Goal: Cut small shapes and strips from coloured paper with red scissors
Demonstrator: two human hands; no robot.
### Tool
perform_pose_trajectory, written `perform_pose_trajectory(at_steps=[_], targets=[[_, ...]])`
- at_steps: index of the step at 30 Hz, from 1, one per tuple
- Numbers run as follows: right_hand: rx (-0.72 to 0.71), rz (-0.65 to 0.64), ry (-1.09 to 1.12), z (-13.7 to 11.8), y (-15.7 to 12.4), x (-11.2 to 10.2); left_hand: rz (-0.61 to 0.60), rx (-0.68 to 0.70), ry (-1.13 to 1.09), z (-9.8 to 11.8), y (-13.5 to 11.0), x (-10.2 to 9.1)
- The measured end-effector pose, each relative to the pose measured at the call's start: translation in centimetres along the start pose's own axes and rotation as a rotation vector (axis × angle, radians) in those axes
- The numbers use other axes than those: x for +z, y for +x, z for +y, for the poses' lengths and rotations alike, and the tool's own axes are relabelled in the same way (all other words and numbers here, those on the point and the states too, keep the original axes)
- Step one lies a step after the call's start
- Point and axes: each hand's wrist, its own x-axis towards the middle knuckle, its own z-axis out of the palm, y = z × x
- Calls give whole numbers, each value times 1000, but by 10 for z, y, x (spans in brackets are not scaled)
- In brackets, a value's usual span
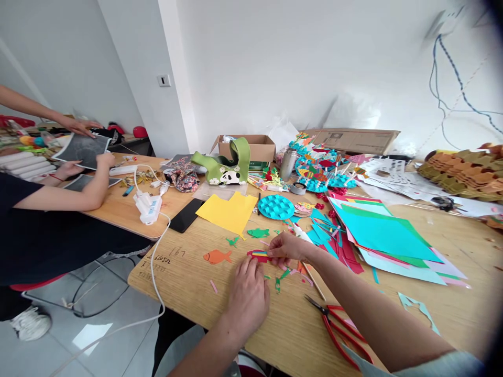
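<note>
A small red paper fish with thin yellow and blue strips across it lies on the table at the front. The fingers of my left hand are together, their tips holding the fish down from the near side. My right hand pinches at the right end of the fish and its strips; the fingertips partly cover that spot. An orange paper fish lies to the left, and a green paper fish lies behind. Scissors with red handles rest beneath my right forearm. A white glue bottle is behind my right wrist.
Yellow paper, a black phone and a blue round plate lie farther back. Stacked coloured sheets are at right. A white cable hangs over the left edge. Another person's arms hold a dark printed sheet.
</note>
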Motion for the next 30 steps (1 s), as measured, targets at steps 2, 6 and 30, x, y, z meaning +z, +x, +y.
perform_pose_trajectory(at_steps=[2,6,30], targets=[[22,-1,-8,1,2,-1,-4,-6,15,0,1,1],[43,-2,-35,-1,4,0,-10,-12,14,0,2,2],[115,72,-128,-17,-3,8,-58,4,106,5,3,1]])
